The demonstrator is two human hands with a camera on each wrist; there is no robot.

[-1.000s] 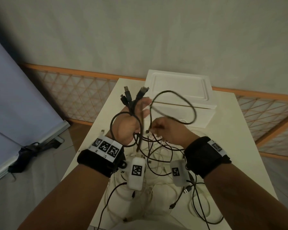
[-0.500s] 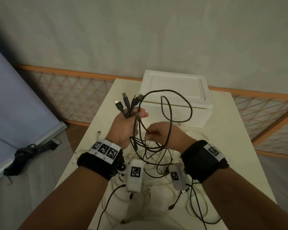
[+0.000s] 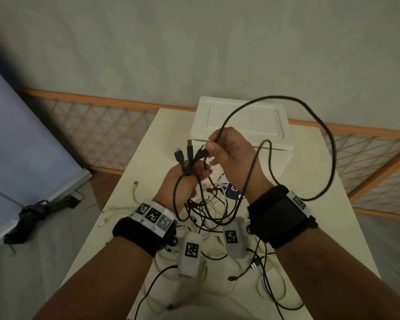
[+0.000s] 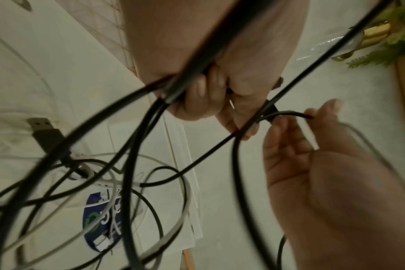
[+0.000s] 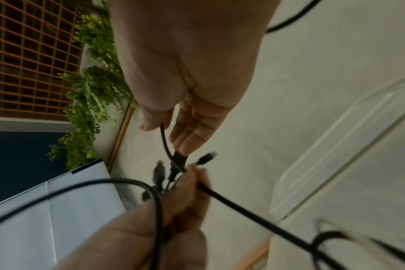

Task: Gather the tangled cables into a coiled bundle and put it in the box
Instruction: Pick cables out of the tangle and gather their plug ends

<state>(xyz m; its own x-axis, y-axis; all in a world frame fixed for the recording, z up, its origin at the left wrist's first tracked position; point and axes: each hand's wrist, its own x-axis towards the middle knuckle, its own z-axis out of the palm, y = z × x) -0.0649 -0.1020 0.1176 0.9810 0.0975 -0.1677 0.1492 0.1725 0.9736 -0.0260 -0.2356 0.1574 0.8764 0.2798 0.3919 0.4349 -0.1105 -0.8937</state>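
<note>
Both forearms reach forward over the table (image 3: pixel 310 192), hands raised above its middle and nearly touching. The left hand (image 3: pixel 183 181) is clenched round a bunch of black cables (image 3: pixel 189 211), palm turned inward; the plug ends (image 3: pixel 185 155) stand up out of the fist and fan toward the far edge, while the cable lengths hang down from the fist in loose loops toward the table. The right hand (image 3: pixel 231 155) sits just beyond and above the left, thumb and forefinger pinching one black cable (image 3: pixel 328 144) close to the plug ends — the remaining fingers are loosely bent. From that pinch the cable rises, arcs wide over the box (image 3: pixel 240 121) and out past the right wrist, then returns across the right forearm down to the bunch; its loop stands roughly upright, long axis running left to right.

The box, white with its lid on, stands against the far edge of the table, just behind the hands. Below the hands, white cables (image 3: pixel 129 204) and more black cables lie tangled from the middle to the near edge, with one white end trailing toward the left edge. A blue-and-green printed item (image 3: pixel 231 192) lies under the tangle, partly hidden by the right wrist.

Bare table surface shows along the right edge and on the left of the box — the near half is covered by cable.
</note>
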